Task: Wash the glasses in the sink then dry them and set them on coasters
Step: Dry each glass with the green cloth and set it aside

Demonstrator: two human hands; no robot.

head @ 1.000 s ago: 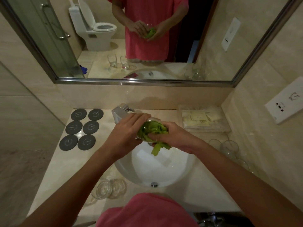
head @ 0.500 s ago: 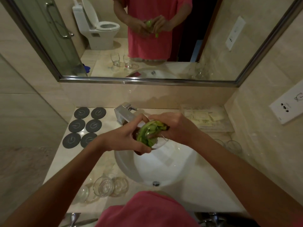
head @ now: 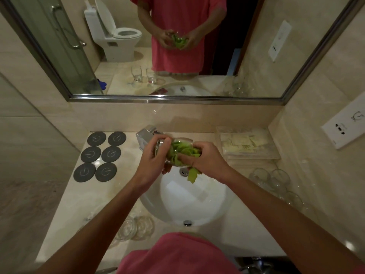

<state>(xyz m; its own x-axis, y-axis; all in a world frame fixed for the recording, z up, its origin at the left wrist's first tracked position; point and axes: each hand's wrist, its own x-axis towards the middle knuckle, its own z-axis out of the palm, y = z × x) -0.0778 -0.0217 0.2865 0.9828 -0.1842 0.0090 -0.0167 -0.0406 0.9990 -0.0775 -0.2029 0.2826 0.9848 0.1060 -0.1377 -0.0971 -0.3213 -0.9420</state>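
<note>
Over the back of the white sink (head: 173,210) my left hand (head: 154,157) grips a clear glass (head: 182,141) lying on its side. My right hand (head: 207,159) pushes a green cloth (head: 179,151) into the glass, fingers curled on the cloth; a strip of it hangs down toward the drain. Several dark round coasters (head: 100,155) lie in two columns at the counter's left, all bare. Two glasses (head: 136,226) stand at the front left of the counter, several more glasses (head: 274,182) at the right.
A chrome tap (head: 145,135) stands just behind my hands. A clear tray of sachets (head: 246,143) sits at the back right. The mirror (head: 177,46) runs along the back wall, a wall socket (head: 347,125) on the right wall. Counter edge is close to my body.
The glass has turned on its side between my hands and the cloth has gone deeper in; the hands shifted slightly as the cloth was worked around inside.
</note>
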